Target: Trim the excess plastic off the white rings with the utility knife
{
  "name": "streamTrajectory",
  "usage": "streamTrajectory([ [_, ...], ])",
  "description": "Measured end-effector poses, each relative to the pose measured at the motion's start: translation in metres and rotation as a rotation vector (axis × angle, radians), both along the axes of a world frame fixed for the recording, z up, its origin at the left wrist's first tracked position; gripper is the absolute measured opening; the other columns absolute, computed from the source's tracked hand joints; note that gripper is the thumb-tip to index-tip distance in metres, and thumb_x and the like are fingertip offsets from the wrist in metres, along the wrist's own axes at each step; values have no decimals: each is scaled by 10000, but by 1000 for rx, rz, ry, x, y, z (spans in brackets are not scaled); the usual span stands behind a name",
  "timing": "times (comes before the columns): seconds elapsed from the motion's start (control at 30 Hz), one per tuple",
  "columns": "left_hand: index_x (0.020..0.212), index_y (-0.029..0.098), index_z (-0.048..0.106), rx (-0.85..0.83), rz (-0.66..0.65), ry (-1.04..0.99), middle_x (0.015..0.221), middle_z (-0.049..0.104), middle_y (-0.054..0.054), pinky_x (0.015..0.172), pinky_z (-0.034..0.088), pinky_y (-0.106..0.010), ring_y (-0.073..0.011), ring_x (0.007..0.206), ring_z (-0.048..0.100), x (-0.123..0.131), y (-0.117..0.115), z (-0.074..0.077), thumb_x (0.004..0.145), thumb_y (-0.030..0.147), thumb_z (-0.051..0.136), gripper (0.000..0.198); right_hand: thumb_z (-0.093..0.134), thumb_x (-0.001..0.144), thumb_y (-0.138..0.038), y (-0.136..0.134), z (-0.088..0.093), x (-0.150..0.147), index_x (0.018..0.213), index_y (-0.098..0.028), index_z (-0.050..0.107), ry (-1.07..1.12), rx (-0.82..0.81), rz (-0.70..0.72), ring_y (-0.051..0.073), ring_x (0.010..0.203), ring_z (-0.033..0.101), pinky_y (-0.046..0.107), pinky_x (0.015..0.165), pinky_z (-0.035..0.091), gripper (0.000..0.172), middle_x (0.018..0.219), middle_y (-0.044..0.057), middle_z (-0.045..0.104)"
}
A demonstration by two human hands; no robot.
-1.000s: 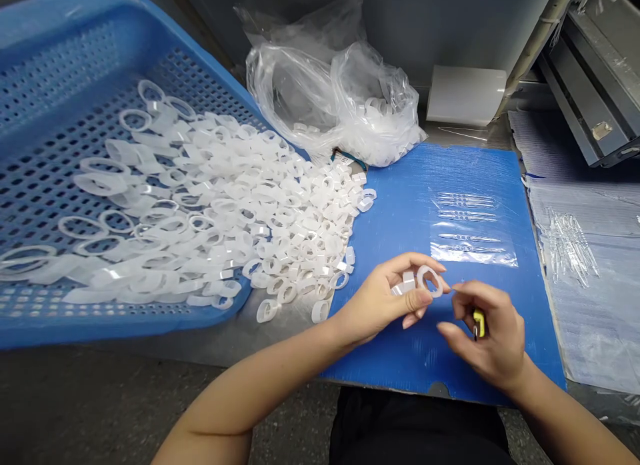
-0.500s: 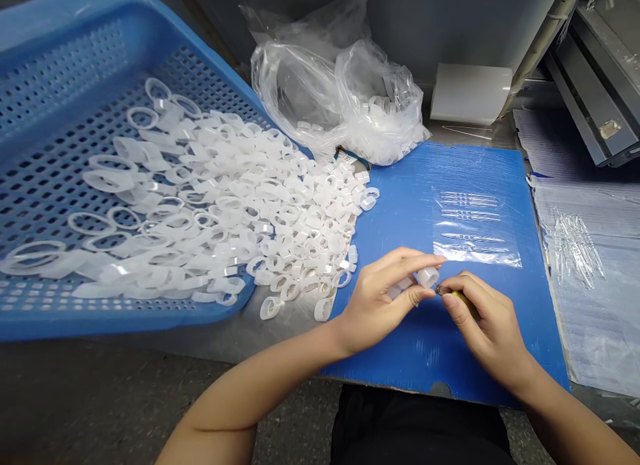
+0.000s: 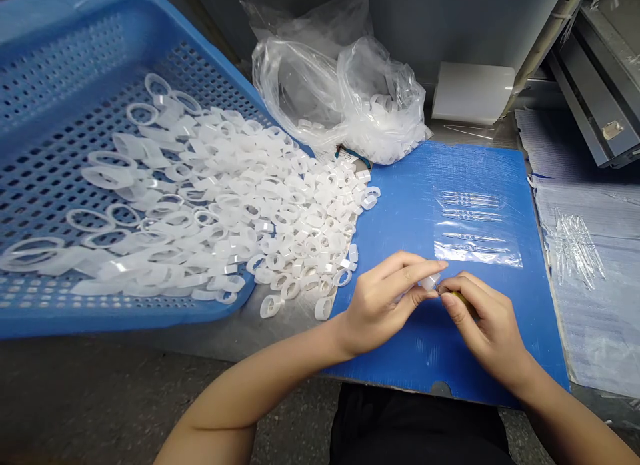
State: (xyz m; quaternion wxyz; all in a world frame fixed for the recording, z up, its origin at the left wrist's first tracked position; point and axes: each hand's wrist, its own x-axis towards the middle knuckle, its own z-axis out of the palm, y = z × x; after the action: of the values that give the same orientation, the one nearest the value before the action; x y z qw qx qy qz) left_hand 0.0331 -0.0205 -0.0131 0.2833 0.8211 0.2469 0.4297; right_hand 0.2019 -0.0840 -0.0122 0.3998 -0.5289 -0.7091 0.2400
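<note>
Your left hand (image 3: 383,302) and right hand (image 3: 483,312) nearly meet
Left pinches a white ring (image 3: 431,281), right grips a yellow tool (image 3: 461,296); loose rings (image 3: 210,165) lie in basket (image 3: 115,324) and bag (image 3: 300,68).

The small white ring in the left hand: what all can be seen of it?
The small translucent white ring looks like glossy plastic and sits tilted. The left hand pinches it between thumb and fingers, above the flat blue mat. Fingers cover part of it, hiding its opening and full outline. The right hand, holding a small yellow tool, is right beside it; whether the tool's tip touches it, I can't tell.
</note>
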Motion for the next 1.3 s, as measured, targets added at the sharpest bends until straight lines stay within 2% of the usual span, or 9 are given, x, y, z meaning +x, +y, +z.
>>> streamTrajectory([
  [0.5, 1128, 181, 599, -26, 30, 59, 869, 658, -39, 658, 523, -207, -116, 743, 624, 0, 0, -3, 900, 159, 576, 230, 472, 972, -178, -1, -7, -2, 875, -145, 606, -127, 103, -94, 130, 603, 561, 237, 547, 399, 169, 727, 32, 617],
  [0.6, 1102, 166, 614, -80, 19, 44, 857, 659, -38, 678, 518, -206, -117, 748, 620, 1, 1, -2, 887, 158, 595, 216, 466, 978, -192, 0, -9, -1, 874, -153, 601, -160, 125, -108, 128, 593, 564, 233, 538, 399, 175, 715, 25, 612],
  [0.7, 1054, 166, 640, -279, 10, 49, 830, 657, -26, 718, 521, -221, -127, 754, 620, 2, 3, 3, 854, 171, 637, 200, 462, 983, -211, 2, -13, 0, 888, -167, 597, -245, 204, -160, 142, 616, 589, 243, 571, 420, 172, 744, 38, 639],
  [0.77, 1033, 179, 654, -494, -20, 59, 816, 649, -11, 659, 518, -217, -119, 687, 604, 3, 3, 7, 837, 174, 642, 197, 479, 980, -262, 3, -14, 1, 867, -177, 581, -270, 260, -233, 152, 635, 601, 248, 583, 430, 175, 757, 48, 644],
  [0.9, 1005, 171, 669, -874, -137, 58, 795, 619, 8, 529, 467, -198, -67, 521, 516, 6, 5, 12, 801, 169, 639, 206, 483, 973, -373, 6, -12, 2, 721, -208, 488, -158, 153, -216, 98, 445, 480, 212, 449, 351, 301, 561, -40, 528],
  [1.0, 994, 142, 655, -1087, -232, -4, 724, 584, 12, 525, 454, -206, -84, 547, 531, 9, 6, 10, 810, 227, 633, 204, 447, 986, -324, 7, -9, 2, 673, -213, 470, -127, 106, -252, 87, 401, 413, 210, 432, 310, 333, 501, -62, 479],
  [1.17, 1000, 119, 627, -1243, -312, -163, 671, 572, 15, 507, 412, -198, -58, 495, 491, 11, 5, -2, 808, 353, 669, 306, 487, 960, -335, 7, -11, 4, 645, -214, 436, -88, 50, -125, 75, 395, 387, 189, 415, 301, 341, 489, -78, 442],
  [1.23, 1009, 119, 613, -1320, -317, -245, 698, 578, -3, 462, 383, -186, -68, 513, 501, 10, 9, -4, 795, 392, 674, 352, 491, 955, -306, 7, -12, 7, 633, -211, 431, -115, 77, -213, 76, 405, 382, 191, 429, 305, 341, 494, -78, 422],
  [1.3, 1035, 131, 586, -1350, -256, -284, 731, 577, -15, 424, 350, -172, -76, 529, 508, 10, 23, -2, 794, 367, 661, 346, 497, 944, -283, 8, -12, 10, 628, -211, 432, -118, 81, -309, 76, 400, 368, 192, 427, 300, 331, 489, -82, 395],
])
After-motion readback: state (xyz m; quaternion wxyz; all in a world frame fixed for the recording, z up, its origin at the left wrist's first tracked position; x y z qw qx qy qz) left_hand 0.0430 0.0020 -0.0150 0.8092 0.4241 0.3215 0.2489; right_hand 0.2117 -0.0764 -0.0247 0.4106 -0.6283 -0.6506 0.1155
